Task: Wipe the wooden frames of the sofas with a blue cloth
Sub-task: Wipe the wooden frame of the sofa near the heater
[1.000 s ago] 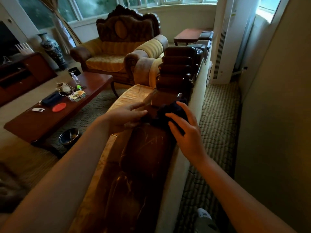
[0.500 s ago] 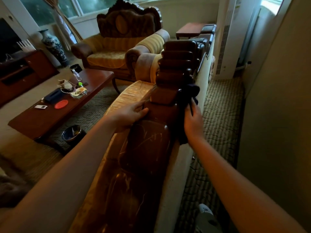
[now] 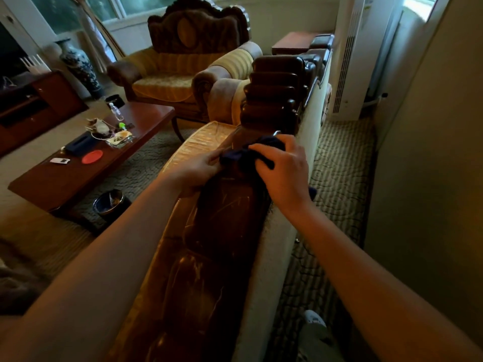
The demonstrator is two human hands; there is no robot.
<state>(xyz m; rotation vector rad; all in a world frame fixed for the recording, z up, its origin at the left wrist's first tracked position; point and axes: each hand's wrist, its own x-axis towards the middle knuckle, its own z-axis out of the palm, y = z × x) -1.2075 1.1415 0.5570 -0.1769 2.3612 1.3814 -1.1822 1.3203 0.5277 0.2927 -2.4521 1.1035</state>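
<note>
Hiding cloth (image 3: 251, 155) (mostly): right hand (image 3: 283, 173)

Right hand (image 3: 283, 176) presses blue cloth (image 3: 251, 154) onto the sofa's wooden frame (image 3: 222, 220); left hand (image 3: 198, 167) pinches its edge.

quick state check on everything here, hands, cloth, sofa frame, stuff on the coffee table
right hand: fingers curled over the cloth
left hand: pinches the cloth's left end
blue cloth: bunched on top of the frame
wooden frame: streaked, scratched-looking
water bottle: upright on the coffee table
bin: open, on the floor
</note>
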